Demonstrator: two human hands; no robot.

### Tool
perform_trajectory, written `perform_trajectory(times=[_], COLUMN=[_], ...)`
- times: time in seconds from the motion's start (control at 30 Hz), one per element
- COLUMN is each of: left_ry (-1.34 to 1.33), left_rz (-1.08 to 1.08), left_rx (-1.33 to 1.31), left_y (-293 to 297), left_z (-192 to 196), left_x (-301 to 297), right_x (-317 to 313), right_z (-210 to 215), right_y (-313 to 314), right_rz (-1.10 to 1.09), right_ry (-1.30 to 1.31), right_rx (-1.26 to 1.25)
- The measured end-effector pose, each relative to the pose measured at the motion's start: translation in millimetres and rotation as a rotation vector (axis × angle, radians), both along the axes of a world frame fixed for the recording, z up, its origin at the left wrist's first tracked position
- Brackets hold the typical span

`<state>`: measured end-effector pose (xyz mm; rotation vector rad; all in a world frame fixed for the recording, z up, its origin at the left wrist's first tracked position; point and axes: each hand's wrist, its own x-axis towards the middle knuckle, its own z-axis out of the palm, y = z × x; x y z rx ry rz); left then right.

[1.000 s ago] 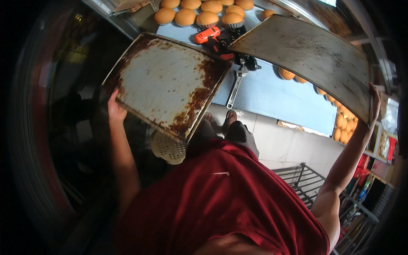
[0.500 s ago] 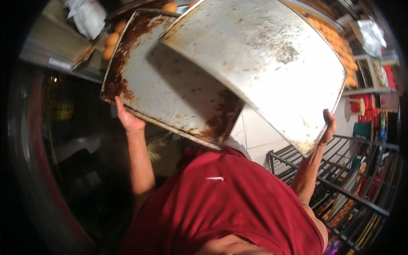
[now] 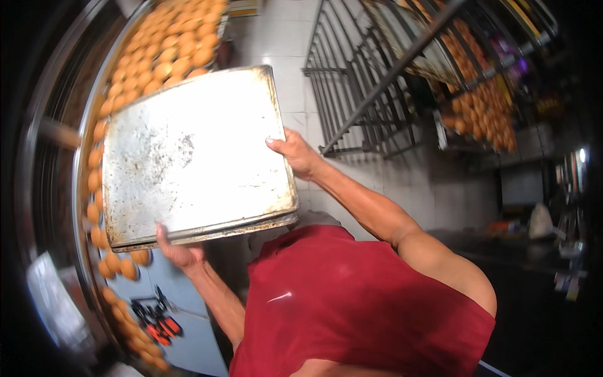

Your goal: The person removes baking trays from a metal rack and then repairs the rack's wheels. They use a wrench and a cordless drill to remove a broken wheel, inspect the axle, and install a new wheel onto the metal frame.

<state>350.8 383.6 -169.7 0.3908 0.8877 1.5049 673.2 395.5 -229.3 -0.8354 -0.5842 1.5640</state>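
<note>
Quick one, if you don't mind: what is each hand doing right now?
Left hand: closed on the lower edge of the stacked baking trays.
Right hand: closed on the trays' right edge.

Buns [image 3: 164, 47] partly behind trays [image 3: 195, 157]

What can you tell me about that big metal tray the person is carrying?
The tray is a large rectangular baking sheet of dull, scratched, stained metal with rounded corners and a low rim. It lies on top of a second tray, whose edge peeks out below. The stack is held up tilted: the left hand grips its lower edge and the right hand its right edge. Behind it lie rows of buns.
</note>
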Motion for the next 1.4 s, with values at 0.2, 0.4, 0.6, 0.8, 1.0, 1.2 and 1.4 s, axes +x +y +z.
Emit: perform_trajectory(times=[0.2,0.4,0.6,0.8,1.0,1.2,1.4], left_ry=[0.112,0.230,0.046,0.130,0.236,0.025,-0.102], left_rz=[-0.296,-0.303,-0.492,-0.569,-0.671,-0.778,-0.795], left_rx=[-0.042,-0.096,-0.058,-0.153,-0.299,-0.465,-0.513], left_y=[122.7,181.9,204.5,216.9,209.1,194.0,154.3], left_z=[-42.8,-34.9,-43.2,-65.3,-119.3,-203.2,-190.2], left_x=[59.8,120.3,151.4,174.3,220.5,240.0,211.7], right_x=[75.7,316.6,475.6,412.6,216.4,97.3,19.8], right_z=[-100.5,-72.7,-71.2,-80.9,83.9,177.8,127.3], right_y=[-14.9,-18.1,24.1,-124.3,-350.1,-344.1,-282.8], right_rz=[-0.102,-1.065,-1.264,-1.428,-1.796,-1.624,-1.476], right_ry=[-0.271,0.035,0.018,0.070,-0.252,-0.504,0.040], right_rx=[-0.462,-0.393,-0.234,-0.186,-0.650,-0.625,-0.758])
